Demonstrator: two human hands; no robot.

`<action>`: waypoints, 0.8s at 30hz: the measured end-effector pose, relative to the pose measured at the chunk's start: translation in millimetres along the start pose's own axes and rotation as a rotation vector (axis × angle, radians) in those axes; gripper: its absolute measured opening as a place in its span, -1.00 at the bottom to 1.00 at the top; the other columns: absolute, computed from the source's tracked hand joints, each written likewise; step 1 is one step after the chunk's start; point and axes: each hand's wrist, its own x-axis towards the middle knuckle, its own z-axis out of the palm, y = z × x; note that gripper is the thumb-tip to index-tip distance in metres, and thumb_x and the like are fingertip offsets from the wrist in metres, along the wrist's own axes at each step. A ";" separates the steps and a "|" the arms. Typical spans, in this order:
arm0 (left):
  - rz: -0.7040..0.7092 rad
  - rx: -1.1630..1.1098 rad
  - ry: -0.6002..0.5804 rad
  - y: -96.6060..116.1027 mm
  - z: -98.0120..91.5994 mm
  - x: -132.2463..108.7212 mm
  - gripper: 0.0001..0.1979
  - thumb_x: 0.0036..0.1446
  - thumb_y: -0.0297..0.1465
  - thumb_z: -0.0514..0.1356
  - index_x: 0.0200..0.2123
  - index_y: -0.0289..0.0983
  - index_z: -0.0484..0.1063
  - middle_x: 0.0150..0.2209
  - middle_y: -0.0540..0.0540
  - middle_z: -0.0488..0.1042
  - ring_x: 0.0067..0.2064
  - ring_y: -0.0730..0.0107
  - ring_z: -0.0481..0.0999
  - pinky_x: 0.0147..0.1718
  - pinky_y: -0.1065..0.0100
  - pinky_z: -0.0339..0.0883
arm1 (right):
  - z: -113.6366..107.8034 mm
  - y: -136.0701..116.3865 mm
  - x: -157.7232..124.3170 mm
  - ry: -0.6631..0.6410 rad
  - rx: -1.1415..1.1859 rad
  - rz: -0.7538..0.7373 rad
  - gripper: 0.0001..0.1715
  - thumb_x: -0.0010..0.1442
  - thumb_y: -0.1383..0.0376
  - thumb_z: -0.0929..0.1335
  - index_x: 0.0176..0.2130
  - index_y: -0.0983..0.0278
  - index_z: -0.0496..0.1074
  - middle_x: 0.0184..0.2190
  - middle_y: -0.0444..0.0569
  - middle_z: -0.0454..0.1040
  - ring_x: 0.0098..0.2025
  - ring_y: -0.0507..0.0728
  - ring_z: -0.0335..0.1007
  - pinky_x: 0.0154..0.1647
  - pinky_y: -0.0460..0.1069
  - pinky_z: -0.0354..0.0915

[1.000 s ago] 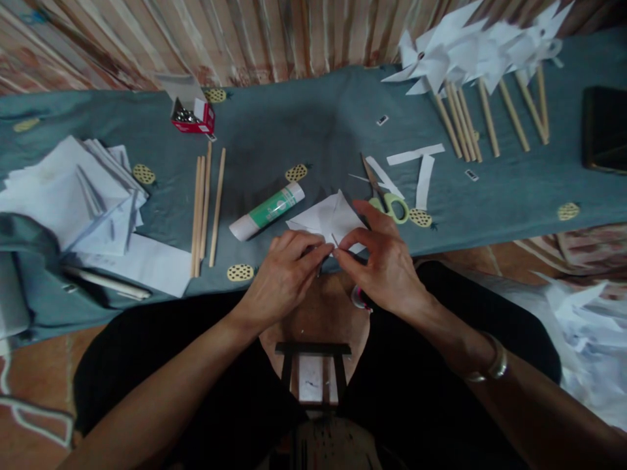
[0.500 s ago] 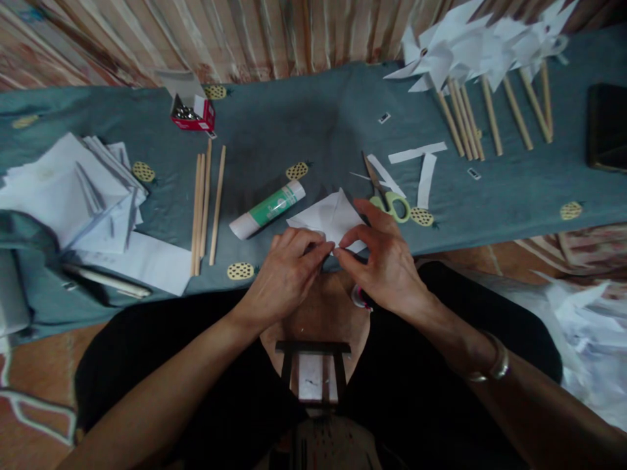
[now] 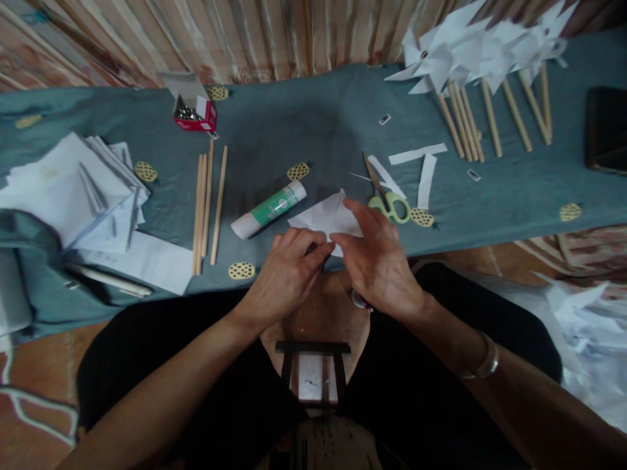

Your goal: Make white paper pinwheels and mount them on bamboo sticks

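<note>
A white folded paper (image 3: pixel 326 214) with creases lies at the front edge of the cloth, between my two hands. My left hand (image 3: pixel 294 271) is closed, thumb and fingers pinching the paper's near edge. My right hand (image 3: pixel 379 264) presses on the same paper, its thumb close to my left fingertips and its index finger reaching over the right side. The paper's near edge is partly covered by my fingers. Just left of it lies a green and white glue stick (image 3: pixel 269 209). Green-handled scissors (image 3: pixel 392 205) rest to the right, beside white paper strips (image 3: pixel 427 179).
Several wooden sticks (image 3: pixel 215 209) lie left of the glue stick. Beyond them are a stack of folded white papers (image 3: pixel 63 186) and an opened red box (image 3: pixel 196 121) of small metal pieces. Paper pinwheels (image 3: pixel 470 55) on sticks lie at the back right, near a dark object (image 3: pixel 607 130).
My right hand has shifted slightly, its thumb moving up onto the paper and its index finger leftward over it. My left hand stays in place on the paper.
</note>
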 end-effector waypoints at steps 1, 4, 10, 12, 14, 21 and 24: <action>0.000 0.004 0.000 -0.1 0.1 -0.1 -0.72 0.38 -0.45 0.02 0.07 -0.34 0.42 -0.05 -0.23 0.49 -0.03 0.14 0.39 -0.17 0.15 0.27 | 1.1 -0.4 0.1 -0.007 -0.007 -0.007 -0.70 0.32 0.38 0.23 -0.11 0.21 0.51 0.31 0.10 0.27 0.32 0.35 0.18 0.26 0.34 0.21; 0.000 0.013 0.004 -0.4 0.4 0.0 -0.72 0.38 -0.46 0.03 0.08 -0.31 0.41 -0.05 -0.20 0.49 -0.03 0.16 0.39 -0.17 0.16 0.27 | 3.4 -1.8 0.8 -0.005 -0.006 -0.025 -0.68 0.33 0.40 0.20 -0.12 0.26 0.51 0.30 0.17 0.28 0.31 0.35 0.18 0.25 0.36 0.22; -0.002 0.004 0.004 -0.4 -0.3 1.1 -0.73 0.36 -0.46 0.05 0.06 -0.32 0.42 -0.05 -0.21 0.48 -0.02 0.15 0.39 -0.16 0.17 0.26 | -6.7 5.0 2.0 0.055 0.074 -0.023 -0.67 0.32 0.40 0.21 -0.07 0.25 0.51 0.27 0.16 0.31 0.30 0.31 0.25 0.26 0.29 0.28; -0.007 0.001 -0.003 -0.1 -1.3 1.1 -0.73 0.36 -0.46 0.06 0.06 -0.31 0.42 -0.04 -0.21 0.48 0.00 0.13 0.39 -0.15 0.16 0.27 | -11.9 10.8 2.0 0.094 0.098 0.016 -0.60 0.29 0.43 0.22 0.02 0.21 0.48 0.25 0.13 0.36 0.28 0.28 0.30 0.26 0.26 0.29; -0.005 -0.001 -0.011 0.1 -2.3 0.8 -0.73 0.35 -0.41 0.09 0.05 -0.31 0.43 -0.04 -0.21 0.47 0.00 0.10 0.39 -0.13 0.13 0.28 | -15.4 16.0 2.0 0.108 0.067 0.051 -0.57 0.28 0.43 0.22 0.06 0.22 0.46 0.16 0.14 0.45 0.21 0.28 0.38 0.23 0.26 0.32; 0.010 -0.006 -0.002 -0.7 -5.3 -0.4 -0.72 0.30 -0.42 0.13 0.05 -0.31 0.42 -0.02 -0.23 0.46 0.01 0.07 0.40 -0.11 0.10 0.32 | -18.2 18.1 3.2 0.054 -0.004 0.044 -0.58 0.30 0.39 0.20 0.09 0.29 0.44 0.03 0.14 0.56 0.03 0.28 0.50 0.10 0.22 0.40; 0.008 -0.007 0.011 -3.1 -8.5 -1.0 -0.71 0.28 -0.47 0.12 0.06 -0.31 0.42 0.00 -0.23 0.47 0.01 0.08 0.42 -0.10 0.09 0.34 | -20.8 15.2 2.9 0.058 0.072 0.072 -0.59 0.29 0.39 0.22 0.07 0.30 0.46 0.01 0.13 0.59 0.02 0.25 0.53 0.08 0.19 0.43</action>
